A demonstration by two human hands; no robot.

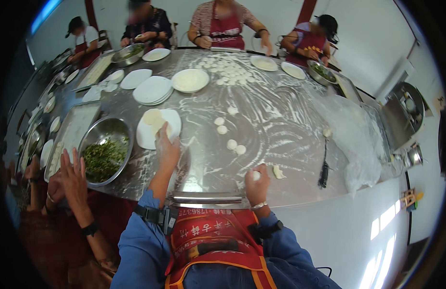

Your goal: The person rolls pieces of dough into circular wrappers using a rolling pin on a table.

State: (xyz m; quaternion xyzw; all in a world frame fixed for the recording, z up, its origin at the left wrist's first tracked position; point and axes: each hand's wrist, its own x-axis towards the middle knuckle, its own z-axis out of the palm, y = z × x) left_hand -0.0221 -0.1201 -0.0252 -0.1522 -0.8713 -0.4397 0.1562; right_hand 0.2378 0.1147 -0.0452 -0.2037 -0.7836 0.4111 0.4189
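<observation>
My left hand [167, 144] reaches over a white square plate [173, 119], its fingertips at the thin round dough wrappers [153, 117] there; whether it grips one I cannot tell. Lower right, my right hand [258, 182] is closed around a small white dough ball [256, 176], part of which shows. Several flattened dough pieces [231, 145] lie on the floured metal table between my hands and farther back. A steel rolling pin [208, 198] lies along the table's near edge, in front of my apron. A torn scrap of dough [279, 172] rests right of my right hand.
Left stands a steel bowl of chopped green filling [105, 155], beside a metal tray [76, 126] and a co-worker's raised hands. Stacked plates [153, 90] and many dough pieces [226, 68] lie farther back. Clear plastic sheeting [353, 137] and a dark-handled tool [324, 173] lie right. Co-workers sit opposite.
</observation>
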